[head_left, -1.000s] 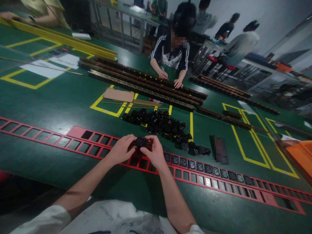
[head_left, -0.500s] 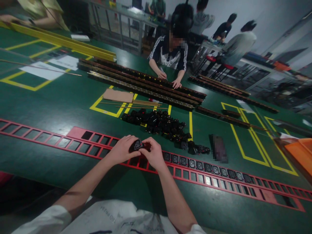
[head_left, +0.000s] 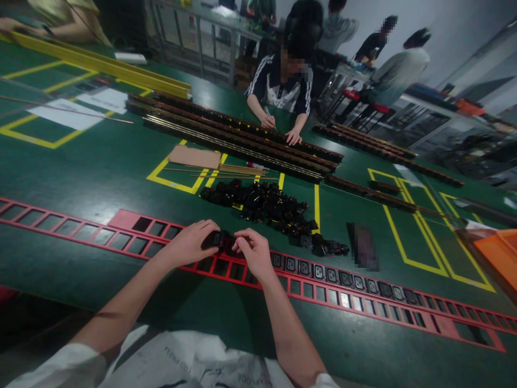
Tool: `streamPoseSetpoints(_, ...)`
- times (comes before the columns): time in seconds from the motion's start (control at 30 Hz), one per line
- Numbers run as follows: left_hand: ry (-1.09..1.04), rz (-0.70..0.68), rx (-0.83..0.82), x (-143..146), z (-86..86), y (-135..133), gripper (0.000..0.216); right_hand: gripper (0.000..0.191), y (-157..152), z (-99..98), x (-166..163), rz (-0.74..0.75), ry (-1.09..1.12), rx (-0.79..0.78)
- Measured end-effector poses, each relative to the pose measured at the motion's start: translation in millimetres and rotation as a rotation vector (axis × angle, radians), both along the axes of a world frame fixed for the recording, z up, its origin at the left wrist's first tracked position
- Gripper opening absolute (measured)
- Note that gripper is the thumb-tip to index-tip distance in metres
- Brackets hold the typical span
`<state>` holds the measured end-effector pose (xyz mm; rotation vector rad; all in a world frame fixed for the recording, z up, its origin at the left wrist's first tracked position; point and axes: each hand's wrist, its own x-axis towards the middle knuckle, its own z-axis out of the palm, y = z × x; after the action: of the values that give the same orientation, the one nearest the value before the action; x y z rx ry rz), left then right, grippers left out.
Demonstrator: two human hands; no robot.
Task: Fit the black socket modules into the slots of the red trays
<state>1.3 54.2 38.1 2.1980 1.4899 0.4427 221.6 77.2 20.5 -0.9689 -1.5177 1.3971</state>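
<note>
My left hand (head_left: pixel 189 243) is closed around a black power socket (head_left: pixel 217 238), held just over the far red slotted strip (head_left: pixel 120 217). To its right, apart from that socket, my right hand (head_left: pixel 254 249) hovers above the same strip. Its thumb and fingertips are drawn together; whatever may be between them is too small to make out. Right of this hand, a row of black sockets (head_left: pixel 304 267) sits in the strip's openings. A second red slotted strip (head_left: pixel 297 296) runs along the near side. Beyond my hands lies a heap of loose black sockets (head_left: pixel 258 200).
Long dark rails (head_left: pixel 234 137) lie across the green table (head_left: pixel 121 178). A cardboard piece (head_left: pixel 194 157) and thin rods (head_left: pixel 238 171) lie before them. Opposite, a person (head_left: pixel 278 81) holds a pen at the rails. An orange bin (head_left: pixel 501 258) stands at the right.
My left hand has moved slightly left with the socket, turning it. My right hand has come off the socket, leaving a gap between the hands.
</note>
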Motion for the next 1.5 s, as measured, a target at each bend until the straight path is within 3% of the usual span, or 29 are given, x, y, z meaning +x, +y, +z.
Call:
streamPoseSetpoints(0.23, 0.068, -0.076, 0.025, -2.0, -2.3, -0.5, 0.033, 0.014, -0.3, 0.0, -0.2, -0.006, 0.005, -0.009)
streamPoseSetpoints(0.6, 0.097, -0.084, 0.020, 0.9, 3.5, -2.3, 0.034, 0.014, 1.2, 3.8, 0.2, 0.001, -0.013, -0.032)
streamPoseSetpoints(1.5, -0.024, -0.117, 0.091, -1.1, 3.0, -4.9, 0.045, 0.015, 1.2, 5.7, -0.6, 0.000, -0.023, -0.041)
